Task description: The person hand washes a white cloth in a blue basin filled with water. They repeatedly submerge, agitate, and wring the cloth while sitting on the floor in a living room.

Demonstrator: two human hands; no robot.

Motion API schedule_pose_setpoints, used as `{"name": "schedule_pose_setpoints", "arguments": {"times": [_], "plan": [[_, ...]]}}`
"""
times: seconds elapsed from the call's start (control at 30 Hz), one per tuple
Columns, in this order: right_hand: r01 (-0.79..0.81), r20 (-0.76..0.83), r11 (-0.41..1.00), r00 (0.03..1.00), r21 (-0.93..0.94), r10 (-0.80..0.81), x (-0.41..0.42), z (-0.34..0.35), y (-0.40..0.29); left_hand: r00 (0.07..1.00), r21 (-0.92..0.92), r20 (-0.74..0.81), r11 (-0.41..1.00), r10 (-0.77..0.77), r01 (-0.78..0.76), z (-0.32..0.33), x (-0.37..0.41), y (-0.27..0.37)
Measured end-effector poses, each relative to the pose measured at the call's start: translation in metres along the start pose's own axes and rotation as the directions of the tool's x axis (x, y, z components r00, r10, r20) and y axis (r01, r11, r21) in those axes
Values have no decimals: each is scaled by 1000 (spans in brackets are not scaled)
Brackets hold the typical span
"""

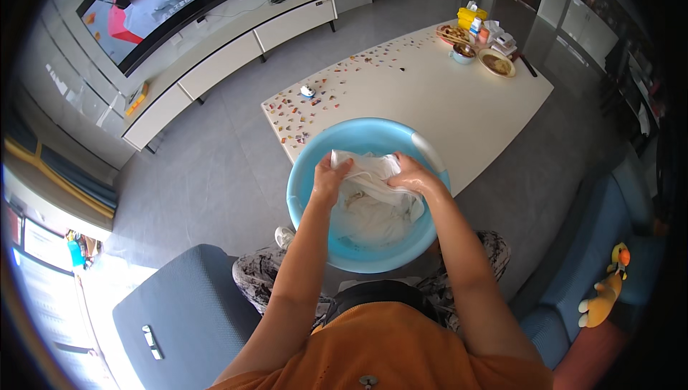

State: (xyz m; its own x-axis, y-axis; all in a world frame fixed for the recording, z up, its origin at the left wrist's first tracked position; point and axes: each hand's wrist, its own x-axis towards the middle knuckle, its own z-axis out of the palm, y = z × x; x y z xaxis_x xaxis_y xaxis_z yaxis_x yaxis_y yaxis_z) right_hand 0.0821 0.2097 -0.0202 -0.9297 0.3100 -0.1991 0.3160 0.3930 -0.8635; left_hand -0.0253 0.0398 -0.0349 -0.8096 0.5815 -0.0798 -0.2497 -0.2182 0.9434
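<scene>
A light-blue plastic basin with water in it is before me, close to the near end of the table. Over the basin my left hand pinches one edge of a wet white cloth, likely a garment. My right hand, wet on the back, grips the same cloth on the other side, its fingers partly hidden in the folds. The lower part of the white fabric hangs down and lies in the water. Whether that is one piece or several, I cannot tell.
A cream coffee table bears many small stickers, a toy boat, a plate of food, a blue cup and a knife. A blue sofa with a plush duck is at right; a grey-blue seat is at left.
</scene>
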Motion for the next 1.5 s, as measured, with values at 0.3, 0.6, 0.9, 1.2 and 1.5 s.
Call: {"name": "schedule_pose_setpoints", "arguments": {"times": [0.3,0.6,0.9,1.2,1.5], "plan": [[-223,-150,893,973,-390,178,62,18,22,953,648,-268,758,144,68,-15,38,-59],[-174,-195,733,979,-658,57,50,86,39,970,916,-221,320,-97,241,-3,8,-67],[137,151,135,984,-981,98,67,99,90,994,989,-80,120,-79,89,-5,32,-104],[-154,-135,892,985,-426,105,90,56,69,996,898,-17,440,84,-21,0,22,-55],[418,-484,901,769,-116,-419,-1,50,-27,939,-689,97,659,-329,302,-8,8,-42]]}}
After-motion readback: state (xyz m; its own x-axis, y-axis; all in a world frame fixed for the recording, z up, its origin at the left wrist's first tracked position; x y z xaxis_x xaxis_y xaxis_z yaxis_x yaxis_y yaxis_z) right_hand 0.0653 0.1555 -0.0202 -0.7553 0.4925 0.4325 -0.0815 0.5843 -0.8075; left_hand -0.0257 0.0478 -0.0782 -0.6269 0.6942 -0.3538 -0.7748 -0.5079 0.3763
